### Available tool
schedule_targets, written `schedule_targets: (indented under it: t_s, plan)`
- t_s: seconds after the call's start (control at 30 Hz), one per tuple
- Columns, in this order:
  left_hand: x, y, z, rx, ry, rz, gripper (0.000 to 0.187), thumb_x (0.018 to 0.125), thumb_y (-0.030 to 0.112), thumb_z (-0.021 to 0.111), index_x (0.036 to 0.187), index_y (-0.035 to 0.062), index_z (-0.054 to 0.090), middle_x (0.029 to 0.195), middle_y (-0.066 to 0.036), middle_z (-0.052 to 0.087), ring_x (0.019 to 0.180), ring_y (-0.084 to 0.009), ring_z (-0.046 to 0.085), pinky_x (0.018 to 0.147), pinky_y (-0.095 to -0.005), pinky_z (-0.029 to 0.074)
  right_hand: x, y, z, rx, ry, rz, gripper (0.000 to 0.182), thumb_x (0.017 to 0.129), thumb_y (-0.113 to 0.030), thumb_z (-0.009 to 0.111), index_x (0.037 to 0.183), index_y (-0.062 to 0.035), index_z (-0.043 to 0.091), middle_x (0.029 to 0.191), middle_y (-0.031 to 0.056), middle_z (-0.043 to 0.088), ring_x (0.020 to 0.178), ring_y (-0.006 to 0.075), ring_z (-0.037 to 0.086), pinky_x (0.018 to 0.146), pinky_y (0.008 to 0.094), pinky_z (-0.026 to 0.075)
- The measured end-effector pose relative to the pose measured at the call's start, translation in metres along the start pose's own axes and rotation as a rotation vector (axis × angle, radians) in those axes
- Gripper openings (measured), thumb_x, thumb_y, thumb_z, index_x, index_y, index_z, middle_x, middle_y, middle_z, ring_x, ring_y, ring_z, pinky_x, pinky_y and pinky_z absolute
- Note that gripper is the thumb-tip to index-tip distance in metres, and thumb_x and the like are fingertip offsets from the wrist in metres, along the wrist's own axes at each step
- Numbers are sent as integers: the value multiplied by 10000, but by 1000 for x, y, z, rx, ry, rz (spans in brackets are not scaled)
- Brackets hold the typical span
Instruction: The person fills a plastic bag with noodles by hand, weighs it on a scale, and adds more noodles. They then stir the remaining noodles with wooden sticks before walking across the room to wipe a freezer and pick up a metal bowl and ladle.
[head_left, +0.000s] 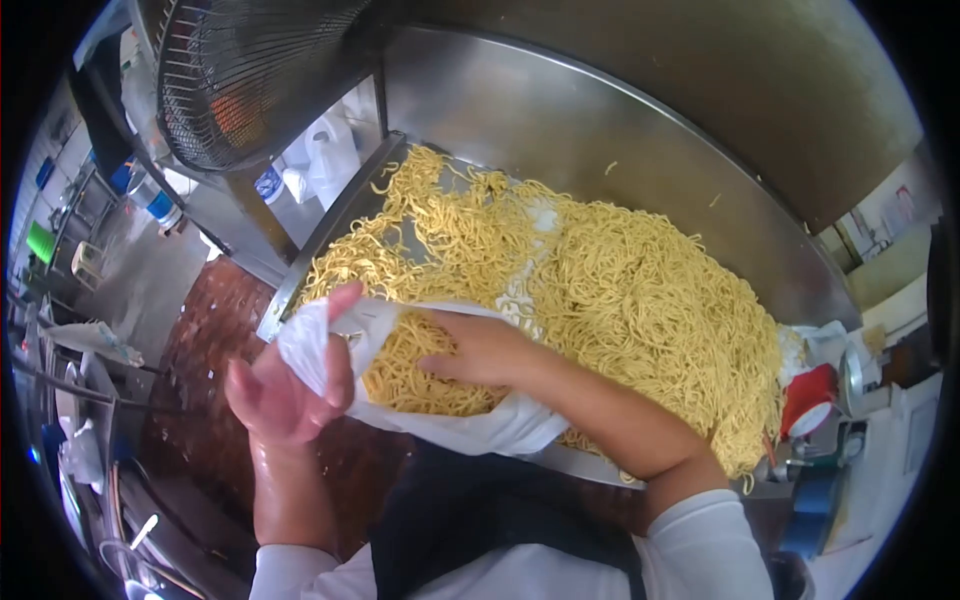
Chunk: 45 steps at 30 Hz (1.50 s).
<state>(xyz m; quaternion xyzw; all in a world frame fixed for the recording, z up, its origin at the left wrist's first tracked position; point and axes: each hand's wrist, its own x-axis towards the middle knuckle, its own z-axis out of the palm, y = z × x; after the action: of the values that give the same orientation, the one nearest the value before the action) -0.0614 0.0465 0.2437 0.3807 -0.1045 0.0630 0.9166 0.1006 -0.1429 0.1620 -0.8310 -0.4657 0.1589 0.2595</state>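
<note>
A white plastic bag [490, 430] hangs at the near edge of a metal tray, its mouth spread wide and yellow noodles [400, 370] inside. My left hand [295, 385] holds the bag's left edge, with the plastic caught between thumb and fingers. Inside the bag mouth is my right hand [470, 348], its thumb lying on the noodles and its other fingers partly hidden among them. Beyond the bag, a big heap of loose yellow noodles [650, 310] covers the right of the tray, with a thinner spread [440, 220] toward the left.
The metal tray [500, 75] has a tall back wall. A wire-guarded fan [250, 80] stands at upper left, near white plastic jugs [330, 155]. A red container [808, 395] sits to the right. Wet brown floor tiles [215, 330] lie at left, beside metal racks [90, 400].
</note>
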Motion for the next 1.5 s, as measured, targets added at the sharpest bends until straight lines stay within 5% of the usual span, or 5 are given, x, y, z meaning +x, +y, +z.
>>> schedule_targets:
  t_s: [0.2,0.5,0.9,1.33,1.5]
  plan:
    - [19,-1,-46,-147,-112,-13,1193,819,724,572,1501,-110,59,801,-157,622,454,-140,503,464,-229,443,-71,-23,-115,-544,-608,559,520,891,-520,559,1060,-45,689,949,193,704,906,343,678,805,475,517]
    - [-1,-163,34,994,-418,-154,572,838,400,696,1247,14,592,1007,-59,694,857,-227,673,750,-329,519,-133,-91,-101,-182,113,21,239,871,-369,621,896,-141,689,739,112,670,700,322,664,641,453,529]
    - [13,-104,122,431,567,85,226,934,276,567,847,70,601,538,76,339,440,-71,306,528,-257,371,-464,30,-96,486,435,405,212,859,-188,744,984,-27,685,881,68,692,835,161,664,741,284,519]
    - [140,-147,395,395,-491,1,522,1052,433,340,1106,-28,579,523,77,317,387,-28,259,369,-189,239,-492,101,-125,470,394,351,889,813,-345,791,1510,-109,291,1228,165,610,997,253,645,857,377,534]
    - [153,-239,561,198,-752,-142,632,1061,423,263,1372,-113,388,572,35,336,439,-63,345,434,-229,347,-528,179,-117,1521,658,140,854,855,-344,746,1505,-165,222,1389,103,499,1170,273,582,879,452,539]
